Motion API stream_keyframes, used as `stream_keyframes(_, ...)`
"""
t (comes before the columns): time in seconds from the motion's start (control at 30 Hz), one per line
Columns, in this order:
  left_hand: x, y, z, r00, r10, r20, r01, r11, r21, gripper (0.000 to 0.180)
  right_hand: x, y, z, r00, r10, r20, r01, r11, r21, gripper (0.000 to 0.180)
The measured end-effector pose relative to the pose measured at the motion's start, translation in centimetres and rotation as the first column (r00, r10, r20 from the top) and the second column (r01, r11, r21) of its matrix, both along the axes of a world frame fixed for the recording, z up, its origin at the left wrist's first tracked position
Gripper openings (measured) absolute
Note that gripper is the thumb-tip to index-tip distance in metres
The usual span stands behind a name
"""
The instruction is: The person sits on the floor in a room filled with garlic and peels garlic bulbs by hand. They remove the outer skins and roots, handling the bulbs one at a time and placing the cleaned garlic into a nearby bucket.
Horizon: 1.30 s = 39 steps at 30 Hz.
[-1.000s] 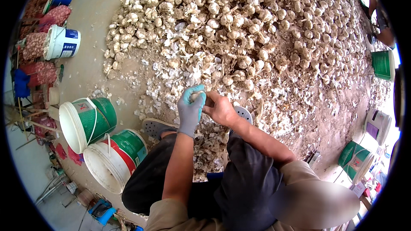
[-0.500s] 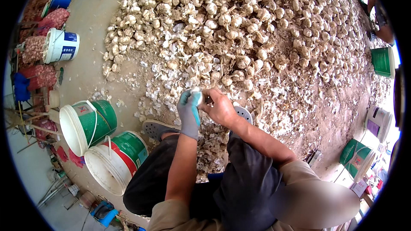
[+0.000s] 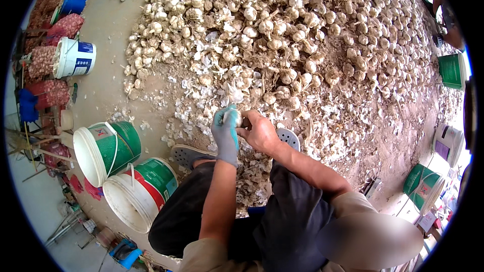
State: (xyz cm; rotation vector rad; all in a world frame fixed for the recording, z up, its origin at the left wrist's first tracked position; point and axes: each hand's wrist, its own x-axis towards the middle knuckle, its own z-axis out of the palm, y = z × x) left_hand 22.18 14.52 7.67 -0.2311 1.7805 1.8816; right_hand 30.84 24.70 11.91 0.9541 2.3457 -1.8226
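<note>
My left hand (image 3: 225, 132), in a grey and teal glove, is closed round a whitish garlic bulb (image 3: 236, 119). Bare and curled, my right hand (image 3: 259, 132) meets the bulb from the right, its thumb and fingers pressed at the bulb's edge. Its fingertips are partly hidden, so I cannot tell if a bit of skin is pinched there. Both hands are over scattered papery garlic skins (image 3: 201, 102). Just beyond them begins a wide heap of unpeeled garlic bulbs (image 3: 297, 35).
Two tipped green-and-white buckets (image 3: 117, 146) (image 3: 164, 176) are left of my legs. Farther left are a white bucket (image 3: 75, 58) and red net sacks (image 3: 53, 93). Green buckets (image 3: 450, 70) (image 3: 422, 184) and a white bucket (image 3: 446, 143) line the right, where another person's limb (image 3: 452, 32) shows.
My hands remain together at the bulb, with the left one slightly turned and more of the bulb showing. A pale, papery piece now shows just beyond the glove. The whole view has shifted slightly.
</note>
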Motion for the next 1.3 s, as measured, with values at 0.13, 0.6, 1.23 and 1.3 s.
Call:
stream_keyframes(0.13, 0.5, 1.1, -0.7, 0.921, 0.074, 0.384, -0.209, 0.922, 0.325, 0.031, 0.2, 0.3, 0.3, 0.998, -0.030, -0.062, 0.038, 0.991, 0.132, 0.049)
stream_keyframes(0.6, 0.6, 1.2, 0.5, 0.949, 0.065, 0.310, -0.138, 0.965, 0.221, 0.041, 0.6, 0.7, -0.1, 0.985, 0.018, -0.170, 0.011, 0.986, 0.167, 0.048)
stream_keyframes(1.23, 1.3, -2.6, 0.1, 0.692, 0.087, 0.717, -0.347, 0.911, 0.225, 0.058, 1.7, 5.2, -2.6, 0.965, 0.008, 0.261, -0.027, 0.997, 0.070, 0.032)
stream_keyframes(1.3, 2.2, -2.9, 0.1, 0.635, 0.048, 0.771, -0.343, 0.912, 0.225, 0.059, 3.3, 7.0, -6.8, 0.958, -0.100, 0.267, -0.047, 0.867, 0.496, 0.035)
